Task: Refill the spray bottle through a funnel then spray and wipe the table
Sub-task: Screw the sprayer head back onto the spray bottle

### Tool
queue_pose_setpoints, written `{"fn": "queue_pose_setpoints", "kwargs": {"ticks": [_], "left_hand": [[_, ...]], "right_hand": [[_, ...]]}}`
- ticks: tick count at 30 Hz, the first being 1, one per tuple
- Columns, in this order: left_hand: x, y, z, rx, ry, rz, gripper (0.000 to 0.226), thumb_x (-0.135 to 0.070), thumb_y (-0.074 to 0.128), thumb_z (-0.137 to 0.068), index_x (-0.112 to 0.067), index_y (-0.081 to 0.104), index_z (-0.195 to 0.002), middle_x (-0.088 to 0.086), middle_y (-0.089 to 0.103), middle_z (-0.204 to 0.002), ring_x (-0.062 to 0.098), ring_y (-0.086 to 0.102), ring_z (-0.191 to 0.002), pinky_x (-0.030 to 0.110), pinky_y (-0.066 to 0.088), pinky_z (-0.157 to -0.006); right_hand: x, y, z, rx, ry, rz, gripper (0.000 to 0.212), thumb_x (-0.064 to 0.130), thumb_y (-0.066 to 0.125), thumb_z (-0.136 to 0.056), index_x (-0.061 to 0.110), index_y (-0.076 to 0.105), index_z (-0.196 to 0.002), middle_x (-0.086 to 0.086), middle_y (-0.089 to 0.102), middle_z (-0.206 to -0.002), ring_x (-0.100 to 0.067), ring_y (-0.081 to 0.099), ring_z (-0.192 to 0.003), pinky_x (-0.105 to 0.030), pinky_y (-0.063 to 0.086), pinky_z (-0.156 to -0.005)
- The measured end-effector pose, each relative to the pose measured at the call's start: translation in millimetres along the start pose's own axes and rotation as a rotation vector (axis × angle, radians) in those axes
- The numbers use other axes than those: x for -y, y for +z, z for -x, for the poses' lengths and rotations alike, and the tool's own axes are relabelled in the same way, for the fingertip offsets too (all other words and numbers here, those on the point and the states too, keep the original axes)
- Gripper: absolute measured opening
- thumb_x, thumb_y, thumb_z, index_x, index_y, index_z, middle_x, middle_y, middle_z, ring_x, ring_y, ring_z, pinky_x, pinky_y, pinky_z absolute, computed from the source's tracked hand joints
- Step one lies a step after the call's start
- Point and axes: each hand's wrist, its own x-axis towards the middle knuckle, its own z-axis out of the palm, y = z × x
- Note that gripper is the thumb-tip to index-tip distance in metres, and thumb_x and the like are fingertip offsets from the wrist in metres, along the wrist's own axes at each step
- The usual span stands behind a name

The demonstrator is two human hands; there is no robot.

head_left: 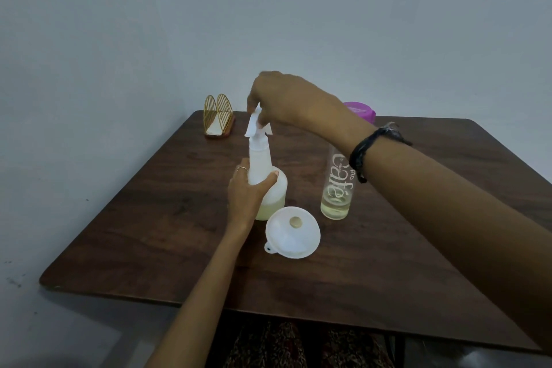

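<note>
At table centre, the left hand (245,192) grasps the white spray bottle (268,185) around its shoulder, keeping it upright. At twelve o'clock from it, the right hand (286,98) pinches the bottle's spray head (254,126). At five o'clock of the bottle, just beside its base, lies the white funnel (293,232). At three o'clock stands a clear refill bottle (338,185) on the dark wooden table (149,218); at eleven o'clock, a gold napkin holder (219,115).
</note>
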Motion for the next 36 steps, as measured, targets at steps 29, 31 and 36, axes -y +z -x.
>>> {"fn": "queue_pose_setpoints", "kwargs": {"ticks": [29, 31, 36], "left_hand": [[-1.9, -0.8, 4.3, 0.006, 0.018, 0.0, 0.051, -0.031, 0.069, -0.08, -0.015, 0.047, -0.123, 0.003, 0.055, -0.119, 0.013, 0.05, -0.107, 0.027, 0.042, -0.083], [-2.0, -1.1, 4.1, -0.004, 0.032, -0.01, 0.049, -0.031, 0.069, -0.08, -0.015, 0.048, -0.122, 0.002, 0.055, -0.116, 0.013, 0.05, -0.104, 0.027, 0.04, -0.08], [0.8, -0.9, 0.5, 0.007, 0.007, -0.036, 0.051, -0.034, 0.068, -0.08, -0.017, 0.046, -0.123, 0.003, 0.054, -0.119, 0.014, 0.049, -0.106, 0.03, 0.042, -0.081]], "right_hand": [[12.3, -6.5, -18.2, 0.036, 0.077, -0.011, 0.04, 0.037, 0.072, -0.077, 0.014, 0.045, -0.06, 0.006, 0.047, -0.056, -0.009, 0.042, -0.051, -0.023, 0.031, -0.049], [13.9, 5.4, -20.3, -0.083, 0.139, 0.077, 0.039, 0.03, 0.062, -0.085, 0.013, 0.039, -0.059, 0.004, 0.036, -0.057, -0.01, 0.032, -0.05, -0.023, 0.022, -0.046], [7.0, 19.9, -14.3, -0.147, 0.24, 0.054, 0.045, 0.031, 0.045, -0.095, 0.014, 0.031, -0.056, 0.002, 0.033, -0.059, -0.015, 0.033, -0.052, -0.023, 0.019, -0.047]]}}
